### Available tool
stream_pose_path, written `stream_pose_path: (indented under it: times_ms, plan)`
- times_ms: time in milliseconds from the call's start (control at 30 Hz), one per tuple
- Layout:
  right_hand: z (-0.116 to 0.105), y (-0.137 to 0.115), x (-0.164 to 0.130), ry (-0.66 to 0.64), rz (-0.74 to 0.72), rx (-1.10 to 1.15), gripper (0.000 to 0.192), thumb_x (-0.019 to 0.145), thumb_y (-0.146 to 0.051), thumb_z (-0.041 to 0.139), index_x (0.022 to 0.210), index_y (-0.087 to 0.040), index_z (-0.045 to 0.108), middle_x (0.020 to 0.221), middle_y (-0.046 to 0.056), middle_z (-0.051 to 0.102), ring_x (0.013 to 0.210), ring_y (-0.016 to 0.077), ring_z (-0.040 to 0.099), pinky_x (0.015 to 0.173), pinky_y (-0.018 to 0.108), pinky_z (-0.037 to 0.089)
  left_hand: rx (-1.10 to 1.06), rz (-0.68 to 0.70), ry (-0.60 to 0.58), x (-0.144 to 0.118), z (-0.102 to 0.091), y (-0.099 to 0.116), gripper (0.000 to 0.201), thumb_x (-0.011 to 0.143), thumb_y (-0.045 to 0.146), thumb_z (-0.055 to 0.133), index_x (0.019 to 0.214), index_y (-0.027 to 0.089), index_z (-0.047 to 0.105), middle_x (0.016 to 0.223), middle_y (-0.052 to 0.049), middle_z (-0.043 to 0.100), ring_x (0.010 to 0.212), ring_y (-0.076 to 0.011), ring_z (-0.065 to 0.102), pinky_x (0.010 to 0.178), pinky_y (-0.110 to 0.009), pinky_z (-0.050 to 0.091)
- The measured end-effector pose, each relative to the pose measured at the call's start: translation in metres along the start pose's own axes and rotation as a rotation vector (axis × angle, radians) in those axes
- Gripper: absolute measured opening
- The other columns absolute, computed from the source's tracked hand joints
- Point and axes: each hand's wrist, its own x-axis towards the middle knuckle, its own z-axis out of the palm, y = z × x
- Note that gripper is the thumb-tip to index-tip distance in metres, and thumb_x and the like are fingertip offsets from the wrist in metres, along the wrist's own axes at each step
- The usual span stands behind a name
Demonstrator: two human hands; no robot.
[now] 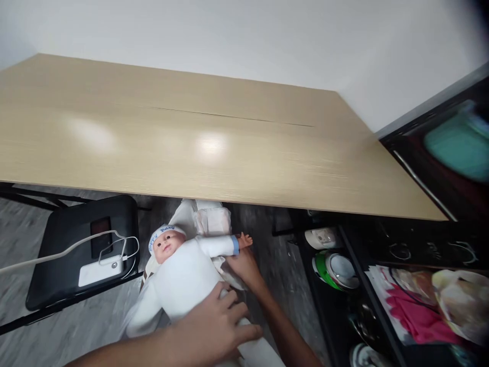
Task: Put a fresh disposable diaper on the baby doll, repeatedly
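Note:
A baby doll [187, 285] in a white outfit lies face up, low in the view. Blue lettering runs across its white cap [167, 230], and a blue cuff ends the sleeve of its outstretched arm. My left hand [216, 323] is closed over the doll's lower body, fingers bent against the white cloth. Beside the doll's blue cuff, my right hand [244, 266] reaches to the white fabric at the doll's side; its fingertips are hidden. Behind the doll's head lies a clear-wrapped packet [213, 220] on white material.
A wooden table [214, 153] spans the view above the doll. On the left, a black chair [63, 239] bears a phone [101, 237] and a white power bank [100, 271] with a cable. Dark shelving on the right holds a green-rimmed can [342, 271] and pink cloth [420, 316].

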Motion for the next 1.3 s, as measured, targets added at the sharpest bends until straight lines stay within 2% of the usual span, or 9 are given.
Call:
stream_pose_path:
  times_ms: [167, 300, 433, 567, 667, 767, 867, 1033, 1300]
  plan:
    - [-0.04, 0.008, -0.023, -0.043, 0.051, -0.018, 0.091, 0.093, -0.055, 0.077, 0.171, -0.02, 0.047, 0.172, 0.02, 0.057, 0.163, 0.0403, 0.053, 0.134, 0.061, 0.044, -0.006, 0.022, 0.016, 0.001, -0.003, -0.005, 0.041, 0.11, 0.04, 0.076, 0.147, 0.029, 0.064, 0.116, -0.002, 0.074, 0.112, -0.0257, 0.066, 0.099, -0.043, 0.041]
    - [-0.064, -0.017, -0.017, 0.058, -0.079, -0.056, 0.117, 0.091, -0.05, 0.086, 0.183, -0.024, 0.019, 0.184, 0.021, 0.038, 0.169, 0.042, 0.04, 0.138, 0.067, 0.036, -0.053, 0.046, 0.048, 0.003, -0.007, -0.007, 0.03, 0.113, 0.037, 0.07, 0.143, 0.031, 0.067, 0.11, -0.001, 0.076, 0.109, -0.0237, 0.069, 0.097, -0.042, 0.043]
    - [-0.068, -0.056, 0.013, -0.313, -0.36, -0.142, 0.08, 0.098, -0.031, 0.077, 0.172, -0.025, 0.048, 0.167, 0.016, 0.061, 0.156, 0.0363, 0.055, 0.134, 0.059, 0.04, -0.018, 0.109, 0.052, 0.006, -0.01, -0.005, 0.038, 0.108, 0.036, 0.077, 0.144, 0.03, 0.069, 0.113, -0.001, 0.078, 0.103, -0.0235, 0.069, 0.096, -0.045, 0.05]
    - [-0.066, -0.088, 0.037, -0.608, -0.363, -0.254, 0.04, 0.098, -0.021, 0.07, 0.137, -0.021, 0.073, 0.132, 0.01, 0.078, 0.117, 0.0277, 0.073, 0.103, 0.038, 0.054, -0.064, 0.079, 0.1, -0.019, -0.013, -0.009, 0.052, 0.11, 0.044, 0.073, 0.158, 0.028, 0.06, 0.143, -0.006, 0.078, 0.134, -0.0267, 0.068, 0.123, -0.046, 0.049]
    - [-0.071, -0.105, 0.038, -0.557, -0.426, -0.335, 0.03, 0.102, -0.023, 0.067, 0.133, -0.02, 0.071, 0.129, 0.009, 0.075, 0.115, 0.0274, 0.072, 0.095, 0.035, 0.051, -0.191, -0.166, 0.284, -0.076, -0.002, -0.019, 0.042, 0.112, 0.051, 0.065, 0.151, 0.034, 0.064, 0.154, -0.007, 0.074, 0.146, -0.0314, 0.065, 0.131, -0.052, 0.047]
    - [-0.078, -0.116, 0.036, -0.553, -0.521, -0.357, 0.029, 0.107, -0.024, 0.064, 0.135, -0.019, 0.069, 0.13, 0.011, 0.073, 0.12, 0.0295, 0.069, 0.096, 0.037, 0.051, -0.245, -0.812, 0.54, -0.144, 0.021, -0.029, 0.031, 0.109, 0.041, 0.066, 0.138, 0.033, 0.068, 0.151, -0.009, 0.072, 0.145, -0.0344, 0.066, 0.124, -0.056, 0.055]
    - [-0.086, -0.124, 0.039, -0.588, -0.582, -0.336, 0.034, 0.104, -0.015, 0.061, 0.137, -0.019, 0.068, 0.133, 0.011, 0.073, 0.12, 0.0289, 0.069, 0.102, 0.039, 0.051, -0.441, -1.198, 0.482, -0.182, 0.041, -0.035, 0.058, 0.097, 0.053, 0.076, 0.149, 0.03, 0.064, 0.156, -0.011, 0.07, 0.144, -0.0399, 0.069, 0.123, -0.063, 0.056]
    - [-0.108, -0.141, 0.039, -0.61, -0.592, -0.263, 0.037, 0.096, -0.015, 0.071, 0.132, -0.023, 0.072, 0.13, 0.008, 0.075, 0.118, 0.0305, 0.071, 0.103, 0.04, 0.055, -0.558, -1.256, 0.513, -0.173, 0.039, -0.03, 0.068, 0.074, 0.042, 0.083, 0.137, 0.023, 0.068, 0.137, -0.012, 0.08, 0.127, -0.0397, 0.076, 0.116, -0.057, 0.061]
    - [-0.184, -0.16, -0.01, -0.461, -0.525, -0.214, 0.047, 0.106, -0.045, 0.078, 0.151, -0.037, 0.065, 0.131, 0.005, 0.075, 0.117, 0.0294, 0.074, 0.095, 0.041, 0.062, -0.354, -1.085, 0.591, -0.18, -0.011, -0.007, 0.078, 0.066, 0.029, 0.084, 0.141, 0.031, 0.06, 0.139, -0.009, 0.079, 0.118, -0.0359, 0.081, 0.094, -0.041, 0.07]
